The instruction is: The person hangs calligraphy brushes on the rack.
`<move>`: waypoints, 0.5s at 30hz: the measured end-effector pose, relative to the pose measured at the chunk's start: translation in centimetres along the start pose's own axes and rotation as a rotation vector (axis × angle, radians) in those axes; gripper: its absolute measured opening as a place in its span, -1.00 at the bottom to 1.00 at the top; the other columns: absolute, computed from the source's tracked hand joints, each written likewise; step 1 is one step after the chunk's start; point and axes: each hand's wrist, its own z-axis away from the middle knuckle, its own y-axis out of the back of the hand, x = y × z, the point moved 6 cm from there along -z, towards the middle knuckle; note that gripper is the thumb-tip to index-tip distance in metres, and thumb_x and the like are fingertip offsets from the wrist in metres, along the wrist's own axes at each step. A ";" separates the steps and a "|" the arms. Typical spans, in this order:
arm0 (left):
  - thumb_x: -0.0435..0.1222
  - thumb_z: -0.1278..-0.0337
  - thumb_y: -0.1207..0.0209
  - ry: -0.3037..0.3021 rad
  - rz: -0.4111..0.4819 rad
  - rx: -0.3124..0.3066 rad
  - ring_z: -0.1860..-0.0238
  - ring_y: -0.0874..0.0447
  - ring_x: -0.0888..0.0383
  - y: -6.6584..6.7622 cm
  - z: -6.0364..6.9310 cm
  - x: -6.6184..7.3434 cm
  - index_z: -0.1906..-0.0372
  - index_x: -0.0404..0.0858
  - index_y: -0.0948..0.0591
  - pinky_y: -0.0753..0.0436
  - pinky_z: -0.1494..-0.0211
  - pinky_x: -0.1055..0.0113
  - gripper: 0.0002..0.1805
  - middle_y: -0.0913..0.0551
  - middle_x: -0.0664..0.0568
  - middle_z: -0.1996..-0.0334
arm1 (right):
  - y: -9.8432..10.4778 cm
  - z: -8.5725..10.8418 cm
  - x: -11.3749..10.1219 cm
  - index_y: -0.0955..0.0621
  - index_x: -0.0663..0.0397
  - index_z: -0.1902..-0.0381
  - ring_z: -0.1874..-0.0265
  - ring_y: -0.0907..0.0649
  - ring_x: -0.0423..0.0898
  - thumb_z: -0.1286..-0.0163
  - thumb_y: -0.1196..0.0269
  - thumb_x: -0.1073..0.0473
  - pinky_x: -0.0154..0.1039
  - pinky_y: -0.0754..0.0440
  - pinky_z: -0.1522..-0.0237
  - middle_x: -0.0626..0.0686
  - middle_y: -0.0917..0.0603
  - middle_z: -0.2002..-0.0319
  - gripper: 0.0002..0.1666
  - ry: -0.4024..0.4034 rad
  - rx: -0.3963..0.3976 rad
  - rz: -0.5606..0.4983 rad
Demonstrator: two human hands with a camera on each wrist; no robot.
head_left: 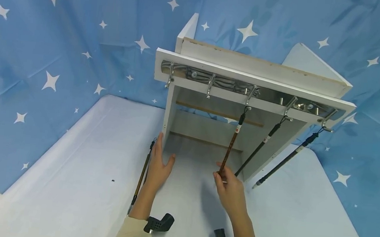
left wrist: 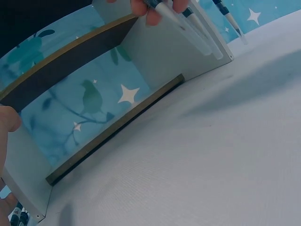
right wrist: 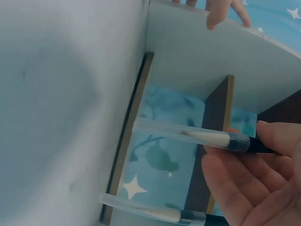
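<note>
A brown-handled calligraphy brush point(head_left: 231, 146) hangs by its loop from the middle hook of a metal hook rail point(head_left: 220, 82) on a white shelf unit. My right hand point(head_left: 232, 192) pinches it near its lower end; in the right wrist view a clear cap point(right wrist: 164, 129) covers its pale bristles. Two dark calligraphy brushes, one point(head_left: 258, 149) beside my right hand and another point(head_left: 286, 162) farther right, hang from the two right hooks. My left hand point(head_left: 159, 168), fingers extended and thumb apart, rests at the unit's left side panel point(head_left: 170, 113).
More brushes point(head_left: 142, 172) are left of the unit, partly hidden by my left hand and forearm. The two left hooks point(head_left: 210, 85) bear nothing. A white cloth point(head_left: 105, 156) covers the table, and a blue star-patterned curtain point(head_left: 82, 30) hangs behind. A small dark speck point(head_left: 113, 180) lies on the cloth.
</note>
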 end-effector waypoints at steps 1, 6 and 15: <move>-0.23 -0.21 -0.06 0.003 0.002 -0.003 -0.39 0.01 -0.16 -0.1 0.0 0.0 -0.41 0.22 0.23 -0.21 -0.22 -0.26 -0.13 0.07 -0.10 -0.42 | 0.2 0.0 0.1 -0.50 0.27 0.01 0.43 -0.69 -0.05 -0.19 -0.24 0.34 -0.34 -0.64 0.45 0.10 -0.69 0.41 -0.62 -0.004 0.006 0.011; -0.23 -0.20 -0.06 -0.008 -0.014 0.004 -0.37 -0.02 -0.18 -0.4 0.0 -0.1 -0.42 0.19 0.23 -0.24 -0.21 -0.25 -0.13 0.05 -0.13 -0.41 | 3.2 -0.1 0.5 -0.52 0.33 0.03 0.38 -0.67 -0.21 -0.13 -0.28 0.33 -0.51 -0.58 0.40 0.16 -0.69 0.38 -0.59 0.055 0.235 0.055; -0.27 -0.17 -0.09 -0.079 -0.097 0.063 -0.32 -0.13 -0.19 0.0 0.0 0.6 -0.44 0.03 0.19 -0.33 -0.17 -0.18 -0.12 -0.06 -0.20 -0.37 | 11.6 0.6 6.6 -0.47 0.19 -0.05 0.10 -0.52 -0.31 -0.32 -0.10 0.19 -0.49 -0.46 0.07 -0.19 -0.54 0.15 -0.64 -0.232 0.888 -0.219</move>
